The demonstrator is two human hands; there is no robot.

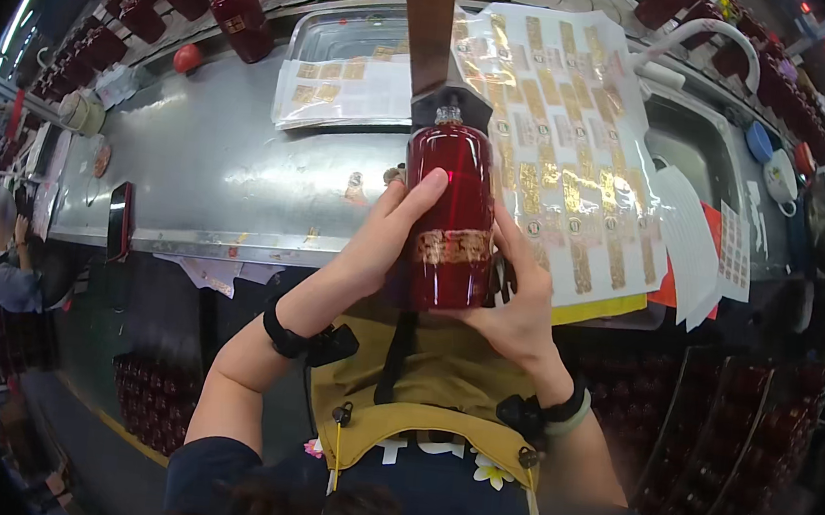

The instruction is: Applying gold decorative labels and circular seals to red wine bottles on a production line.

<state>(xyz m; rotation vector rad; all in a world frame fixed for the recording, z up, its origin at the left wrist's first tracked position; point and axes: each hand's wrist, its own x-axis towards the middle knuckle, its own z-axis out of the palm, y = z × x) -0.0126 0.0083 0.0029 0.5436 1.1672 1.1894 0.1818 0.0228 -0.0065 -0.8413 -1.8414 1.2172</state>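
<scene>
Between my two hands is a dark red glass bottle (451,196), upright in the view with its clear neck at the far end. A gold patterned label band runs around its lower part. My left hand (386,225) grips the bottle's left side, the thumb lying along its front. On the right, my right hand (525,305) holds the lower side and base, its fingers partly hidden behind the glass. Just right of the bottle lies a large sheet of gold labels (566,188). A dark upright post (427,28) rises beyond the bottle's neck.
A metal tray (351,30) with more label sheets (324,97) lies on the steel table (181,163). A phone (121,222) rests at its left edge. Several red bottles (239,20) line the conveyor behind. At right are a sink (692,136) and faucet (703,27). Another person (19,267) sits far left.
</scene>
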